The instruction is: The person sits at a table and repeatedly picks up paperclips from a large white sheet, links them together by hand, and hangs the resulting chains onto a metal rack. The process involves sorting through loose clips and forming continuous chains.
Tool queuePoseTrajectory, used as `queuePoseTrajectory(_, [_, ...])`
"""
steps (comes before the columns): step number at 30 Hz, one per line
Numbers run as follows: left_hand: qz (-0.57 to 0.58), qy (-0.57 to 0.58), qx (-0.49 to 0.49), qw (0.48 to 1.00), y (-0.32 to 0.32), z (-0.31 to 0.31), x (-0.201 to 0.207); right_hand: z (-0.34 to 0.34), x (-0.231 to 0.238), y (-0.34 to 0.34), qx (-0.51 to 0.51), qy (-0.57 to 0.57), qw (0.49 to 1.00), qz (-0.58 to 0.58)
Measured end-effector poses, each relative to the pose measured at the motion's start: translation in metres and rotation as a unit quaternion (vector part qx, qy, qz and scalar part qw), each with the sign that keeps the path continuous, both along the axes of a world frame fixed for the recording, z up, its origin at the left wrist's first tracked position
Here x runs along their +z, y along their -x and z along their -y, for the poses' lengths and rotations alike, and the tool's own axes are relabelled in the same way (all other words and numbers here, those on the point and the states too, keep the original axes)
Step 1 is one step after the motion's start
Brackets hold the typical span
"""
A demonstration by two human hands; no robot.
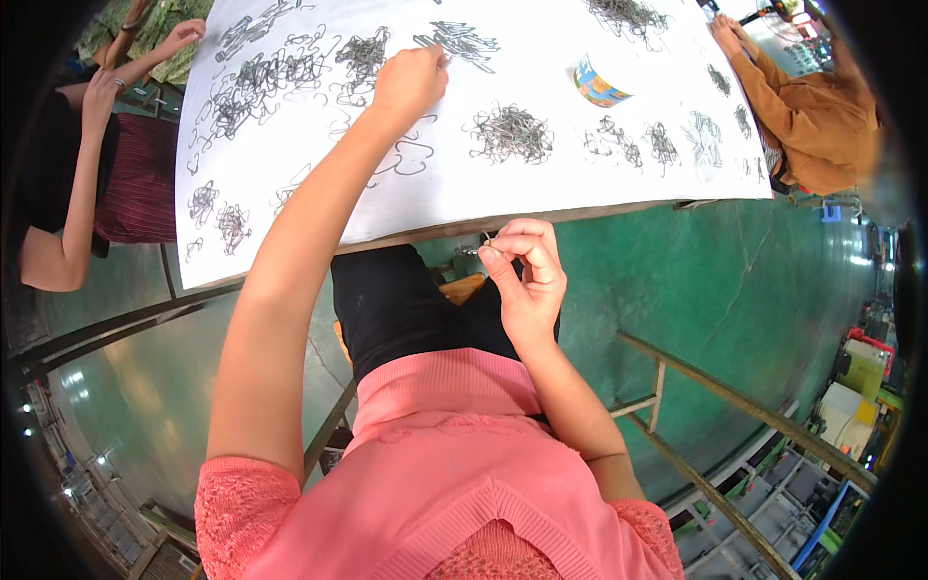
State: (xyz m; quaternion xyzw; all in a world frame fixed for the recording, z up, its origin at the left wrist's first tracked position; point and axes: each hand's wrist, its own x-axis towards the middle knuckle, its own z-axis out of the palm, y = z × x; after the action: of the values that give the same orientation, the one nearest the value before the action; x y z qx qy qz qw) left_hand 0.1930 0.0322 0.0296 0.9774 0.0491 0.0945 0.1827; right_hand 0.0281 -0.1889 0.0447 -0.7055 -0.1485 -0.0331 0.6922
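Observation:
My left hand (pixel 411 82) reaches far over the white-covered table (pixel 580 164). Its fingers are curled closed at the near edge of a pile of straighter dark wire pieces (pixel 464 46); anything between the fingertips is hidden. In front of the table edge, above my lap, my right hand (pixel 530 275) pinches a thin metal wire piece (pixel 487 236) between thumb and forefinger. Only a small part of that piece shows. A tangled heap of bent wire hooks (pixel 512 133) lies on the table beyond my right hand.
More bent wire hooks (pixel 256 87) spread over the table's left side, with smaller heaps at right. A cut, colourful curved container (pixel 597 85) stands right of centre. People's arms (pixel 77 184) show at left; another person in brown sleeves (pixel 802 116) sits at right. Metal rails (pixel 744 416) cross the green floor.

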Motion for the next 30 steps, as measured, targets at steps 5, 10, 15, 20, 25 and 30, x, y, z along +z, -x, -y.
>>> queuePoseTrajectory(5, [-0.061,0.416,-0.014,0.907,0.108,0.037,0.044,-0.003,-0.001,-0.001,-0.006,0.004,1.000,0.029])
queuePoseTrajectory(10, [-0.043,0.576,0.000,0.816,0.166,0.055,0.058,-0.011,0.001,-0.002,-0.001,0.010,0.999,0.039])
queuePoseTrajectory(15, [-0.031,0.555,0.017,0.831,0.184,0.059,0.065,-0.017,0.004,-0.003,-0.005,0.026,0.998,0.056])
queuePoseTrajectory(20, [0.055,0.530,-0.008,0.846,0.192,0.060,0.057,-0.020,-0.002,-0.001,-0.004,0.066,0.996,0.055])
queuePoseTrajectory(25, [0.108,0.438,-0.021,0.892,0.202,0.054,0.042,-0.017,-0.008,-0.006,0.030,0.085,0.993,0.071])
queuePoseTrajectory(30, [0.115,0.460,-0.021,0.880,0.211,0.053,0.032,-0.041,-0.008,-0.064,0.063,0.109,0.991,0.045])
